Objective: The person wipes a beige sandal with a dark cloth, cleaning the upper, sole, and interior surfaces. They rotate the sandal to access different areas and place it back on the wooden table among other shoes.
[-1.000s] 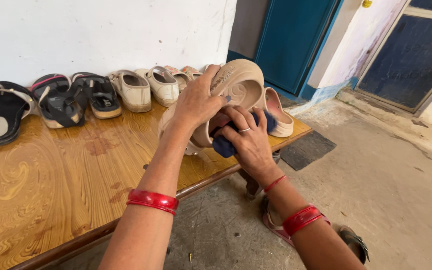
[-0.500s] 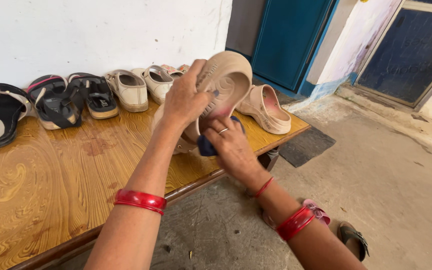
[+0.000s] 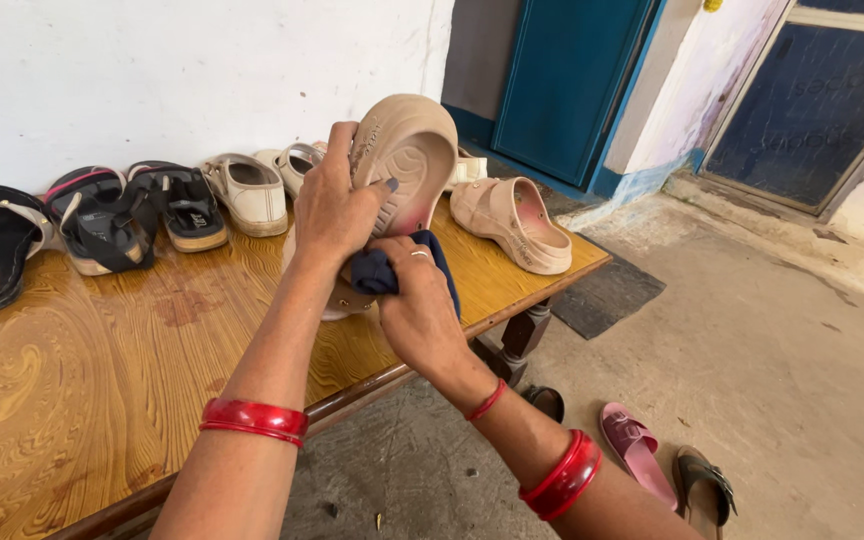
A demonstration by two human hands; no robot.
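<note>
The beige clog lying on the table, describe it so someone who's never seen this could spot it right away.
On the wooden table, look to the far right corner, nearest the blue door. The beige clog lies there alone, open side up with a pinkish footbed, apart from the row of sandals along the wall.

Two beige clogs (image 3: 407,160) (image 3: 512,222), one blue cloth (image 3: 377,270), two hands (image 3: 332,210) (image 3: 417,310).

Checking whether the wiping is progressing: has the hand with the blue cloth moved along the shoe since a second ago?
Yes. The right hand with the blue cloth slid toward the table's near edge, down the beige shoe.
</note>
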